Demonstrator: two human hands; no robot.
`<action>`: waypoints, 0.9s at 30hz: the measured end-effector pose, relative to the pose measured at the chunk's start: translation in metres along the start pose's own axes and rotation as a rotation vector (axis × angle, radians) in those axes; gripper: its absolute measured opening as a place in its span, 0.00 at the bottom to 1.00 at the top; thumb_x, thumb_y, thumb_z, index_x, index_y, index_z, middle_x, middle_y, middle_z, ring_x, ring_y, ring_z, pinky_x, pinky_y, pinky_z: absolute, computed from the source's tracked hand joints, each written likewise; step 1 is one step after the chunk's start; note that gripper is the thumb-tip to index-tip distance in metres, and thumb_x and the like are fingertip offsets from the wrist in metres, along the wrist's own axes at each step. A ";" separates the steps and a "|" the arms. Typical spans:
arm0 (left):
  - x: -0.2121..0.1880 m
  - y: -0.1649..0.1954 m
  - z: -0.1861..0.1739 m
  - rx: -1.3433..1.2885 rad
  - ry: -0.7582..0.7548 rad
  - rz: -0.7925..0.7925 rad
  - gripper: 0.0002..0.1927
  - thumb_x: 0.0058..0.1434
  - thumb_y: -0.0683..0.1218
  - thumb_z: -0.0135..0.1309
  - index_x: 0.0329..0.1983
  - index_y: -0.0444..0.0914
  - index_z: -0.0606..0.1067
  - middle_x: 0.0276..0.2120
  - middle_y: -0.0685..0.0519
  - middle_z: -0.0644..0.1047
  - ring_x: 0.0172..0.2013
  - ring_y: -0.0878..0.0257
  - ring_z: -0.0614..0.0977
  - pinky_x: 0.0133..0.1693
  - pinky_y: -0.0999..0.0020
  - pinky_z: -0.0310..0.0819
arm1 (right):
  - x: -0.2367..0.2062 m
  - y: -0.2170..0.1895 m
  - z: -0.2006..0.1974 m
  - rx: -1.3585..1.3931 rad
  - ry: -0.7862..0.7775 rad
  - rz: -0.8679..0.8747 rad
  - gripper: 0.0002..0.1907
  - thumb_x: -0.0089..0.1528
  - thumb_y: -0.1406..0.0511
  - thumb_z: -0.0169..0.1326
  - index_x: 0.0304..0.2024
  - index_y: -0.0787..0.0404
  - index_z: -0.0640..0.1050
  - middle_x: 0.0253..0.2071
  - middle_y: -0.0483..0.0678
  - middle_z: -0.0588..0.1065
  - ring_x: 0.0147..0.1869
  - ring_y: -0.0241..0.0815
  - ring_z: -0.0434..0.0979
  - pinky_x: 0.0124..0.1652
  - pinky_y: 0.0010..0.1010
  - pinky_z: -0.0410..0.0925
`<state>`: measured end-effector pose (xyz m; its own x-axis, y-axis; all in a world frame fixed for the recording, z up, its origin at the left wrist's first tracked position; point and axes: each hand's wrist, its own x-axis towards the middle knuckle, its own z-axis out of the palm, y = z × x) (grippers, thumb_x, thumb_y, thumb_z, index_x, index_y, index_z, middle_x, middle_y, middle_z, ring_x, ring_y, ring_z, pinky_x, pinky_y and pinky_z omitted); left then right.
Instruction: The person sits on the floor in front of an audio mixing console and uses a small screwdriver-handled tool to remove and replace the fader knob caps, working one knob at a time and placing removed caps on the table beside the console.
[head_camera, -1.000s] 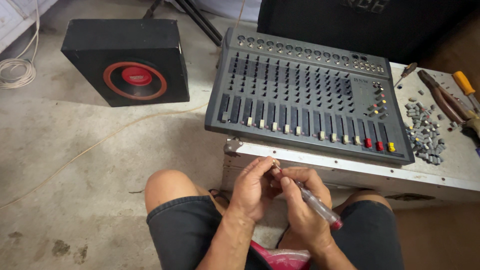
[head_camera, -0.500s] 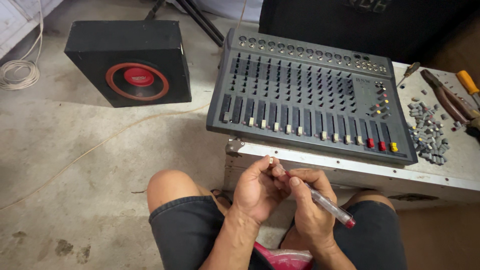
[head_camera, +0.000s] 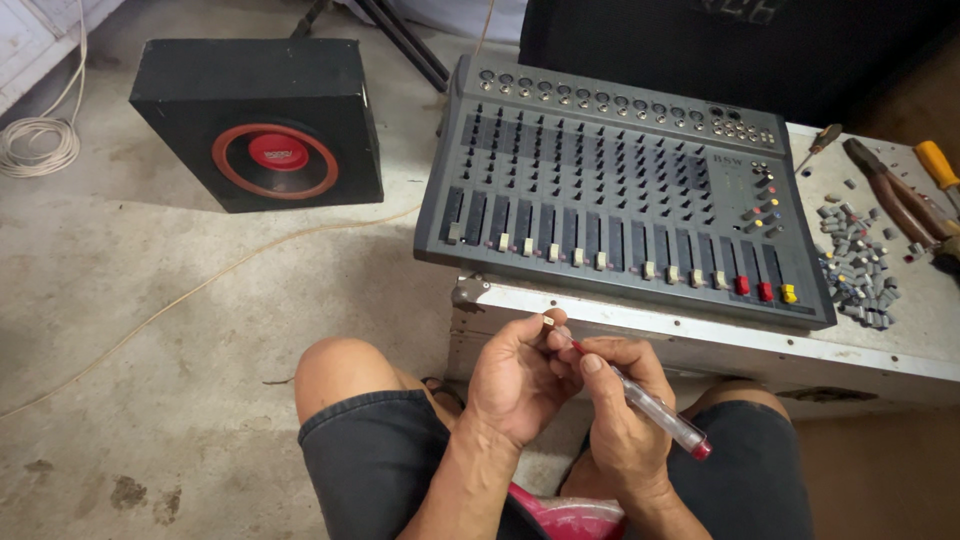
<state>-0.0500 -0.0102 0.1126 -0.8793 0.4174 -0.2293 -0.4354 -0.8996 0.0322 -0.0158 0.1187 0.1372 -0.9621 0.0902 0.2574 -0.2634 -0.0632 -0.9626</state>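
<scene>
The small pale cap (head_camera: 548, 322) pinched in the left hand (head_camera: 520, 375) could easily slip. It is tiny, held only at the fingertips, and the screwdriver (head_camera: 640, 400) tip presses right against it. A push that runs off line would likely flick it out of the grip, and it would drop between the knees to the concrete floor (head_camera: 150, 330), where a piece that small and that colour is hard to find. The tip could also skid off and jab the left thumb or forefinger, since they sit just beside the point of contact. Too much force might crack or mar the cap.

The left hand is curled nearly closed, thumb and forefinger gripping the cap at its top, the other fingers folded in below. The right hand (head_camera: 620, 415) is closed around the screwdriver, held like a pen, its clear handle with a red end trailing back over the right thigh and its tip meeting the cap. Both hands touch each other and hover above the lap, just in front of the counter (head_camera: 900, 350).

On the counter lies the grey mixer (head_camera: 620, 190), with one fader slot on its left bare of a cap as far as I can tell. To its right sit a heap of grey knobs (head_camera: 855, 270) and pliers (head_camera: 895, 195). A black speaker (head_camera: 260, 120) stands on the floor, well apart.
</scene>
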 end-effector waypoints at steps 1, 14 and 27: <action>0.000 0.000 0.000 0.008 -0.006 0.004 0.11 0.66 0.49 0.51 0.46 0.39 0.75 0.29 0.58 0.75 0.32 0.65 0.75 0.41 0.68 0.72 | 0.000 0.000 0.000 -0.002 0.003 0.006 0.07 0.67 0.72 0.52 0.46 0.71 0.75 0.43 0.55 0.80 0.47 0.40 0.82 0.51 0.29 0.74; 0.000 -0.002 0.002 0.134 0.000 0.073 0.12 0.67 0.48 0.49 0.47 0.37 0.74 0.30 0.57 0.74 0.32 0.66 0.75 0.40 0.67 0.72 | 0.001 0.001 0.003 -0.039 -0.019 -0.030 0.06 0.68 0.72 0.52 0.46 0.70 0.76 0.44 0.53 0.80 0.48 0.38 0.81 0.51 0.28 0.74; -0.005 0.001 0.003 0.474 0.125 0.264 0.13 0.69 0.51 0.52 0.42 0.37 0.81 0.30 0.57 0.77 0.31 0.66 0.77 0.37 0.68 0.74 | 0.006 -0.007 0.006 -0.189 -0.089 -0.061 0.07 0.65 0.73 0.53 0.46 0.69 0.76 0.44 0.52 0.81 0.48 0.37 0.82 0.49 0.26 0.74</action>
<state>-0.0469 -0.0127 0.1170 -0.9533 0.1409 -0.2673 -0.2678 -0.8036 0.5314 -0.0197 0.1138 0.1463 -0.9496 -0.0001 0.3136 -0.3110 0.1284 -0.9417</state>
